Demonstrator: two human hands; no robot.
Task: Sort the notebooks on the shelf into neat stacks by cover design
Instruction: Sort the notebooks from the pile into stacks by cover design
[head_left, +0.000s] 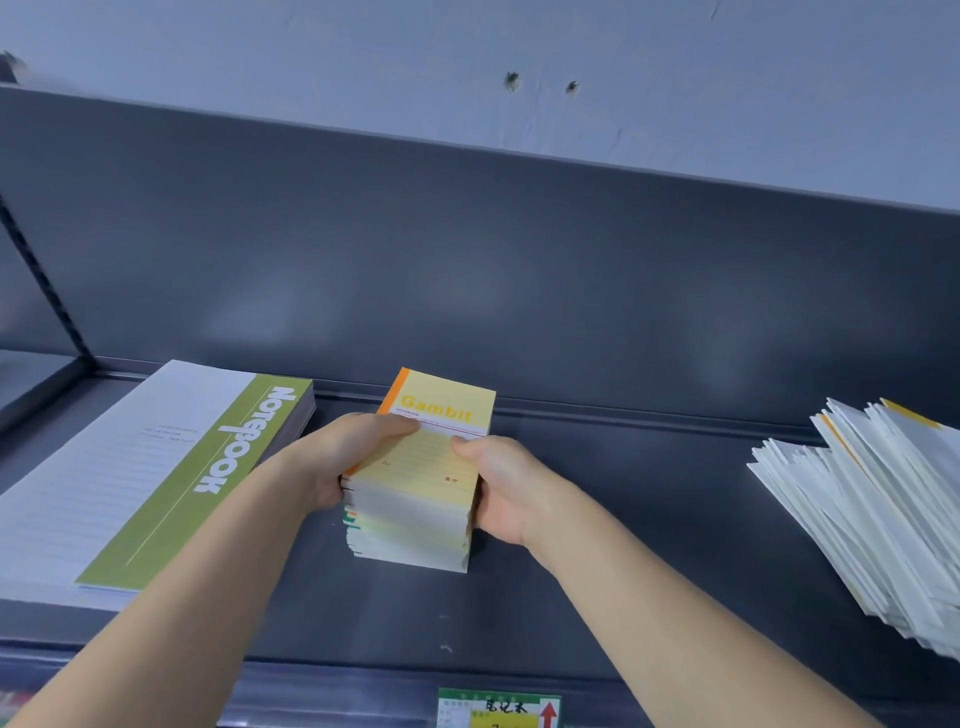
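While a green paper price label (498, 709) is sitting on the front lip of the dark grey metal shelf (623, 571), the left hand (343, 457) and right hand (501, 488) are clamping one stack of small yellow "Gambit" notebooks (415, 499) mid-shelf, thumbs pressing its top cover. One stack of large green-and-white notebooks (156, 478) is lying left, one slumped pile of white notebooks (872, 519) right, a pale wall (519, 52) rising behind.

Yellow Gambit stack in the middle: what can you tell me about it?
The stack is a pile of small paper notebooks on the dark shelf. The top cover is pale yellow with an orange spine strip and the word Gambit. Lower edges at the left jut out unevenly. The left hand and right hand grip its sides, thumbs on the top cover.
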